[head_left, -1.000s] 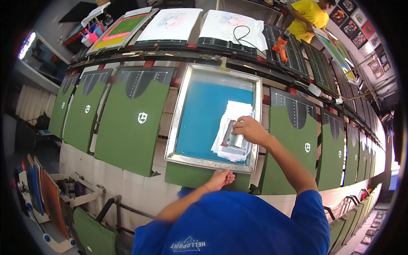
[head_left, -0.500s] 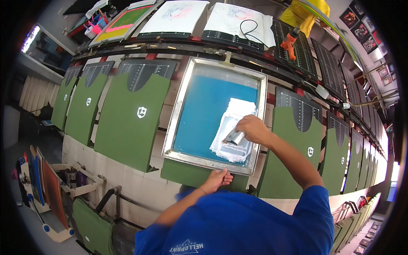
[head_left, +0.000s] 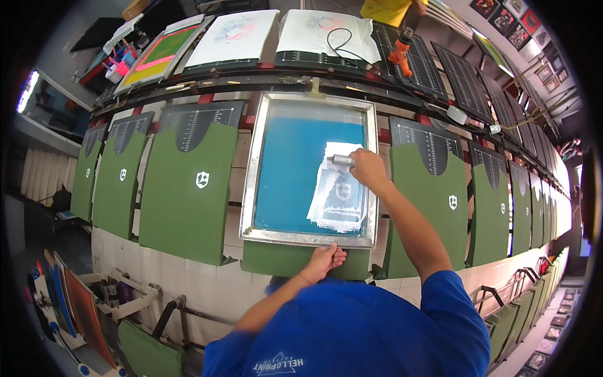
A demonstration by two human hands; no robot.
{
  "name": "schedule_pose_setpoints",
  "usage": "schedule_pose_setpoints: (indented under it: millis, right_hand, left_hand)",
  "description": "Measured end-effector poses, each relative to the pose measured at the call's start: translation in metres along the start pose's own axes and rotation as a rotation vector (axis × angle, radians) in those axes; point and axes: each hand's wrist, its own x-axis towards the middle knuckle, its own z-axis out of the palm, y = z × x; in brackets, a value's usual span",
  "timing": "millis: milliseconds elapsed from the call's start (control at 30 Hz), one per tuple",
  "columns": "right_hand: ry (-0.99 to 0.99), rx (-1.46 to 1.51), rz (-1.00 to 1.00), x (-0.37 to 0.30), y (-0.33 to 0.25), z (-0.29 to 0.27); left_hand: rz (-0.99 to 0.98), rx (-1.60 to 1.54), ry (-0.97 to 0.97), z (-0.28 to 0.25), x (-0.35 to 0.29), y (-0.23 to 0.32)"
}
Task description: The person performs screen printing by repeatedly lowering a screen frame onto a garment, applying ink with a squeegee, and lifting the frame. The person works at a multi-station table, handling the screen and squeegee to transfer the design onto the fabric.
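A screen-printing frame (head_left: 249,182) with a metal rim and blue mesh lies over a green shirt (head_left: 276,257), whose near part shows below it. My right hand (head_left: 367,168) is closed around a small silver squeegee (head_left: 341,161), held at the far end of a patch of white ink (head_left: 320,204) on the mesh. Inside that patch a shield-shaped emblem (head_left: 343,190) shows. At the frame's near edge my left hand (head_left: 325,259) grips the rim, thumb on top and fingers curled below.
Green shirts (head_left: 188,188) with white emblems lie on dark boards along both sides. Across the rail, an orange heat gun (head_left: 401,55), a black cord (head_left: 339,41) and white printed shirts (head_left: 233,34) rest on boards. Someone in yellow (head_left: 384,11) stands at the far side.
My right hand has moved the squeegee away from me, up the ink patch, and the emblem stencil shows behind it. My left hand stays at the rim. The view has shifted slightly.
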Motion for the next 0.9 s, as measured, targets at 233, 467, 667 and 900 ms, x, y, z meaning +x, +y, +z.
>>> schedule_pose_setpoints:
  millis: [233,467,667,900]
  right_hand:
    - [0.013,0.067,0.029,-0.090,-0.029,0.012]
    - [0.089,0.165,0.027,-0.170,-0.072,0.014]
    - [0.204,0.152,0.076,-0.189,-0.084,0.037]
    - [0.284,0.076,0.062,-0.129,-0.050,0.047]
  left_hand:
    - [-0.015,0.018,-0.010,-0.004,0.004,0.001]
    - [-0.125,0.643,-0.102,-0.011,-0.022,0.044]
    - [1.182,1.572,0.262,0.031,-0.082,0.078]
    - [1.408,1.689,0.032,0.034,0.005,0.129]
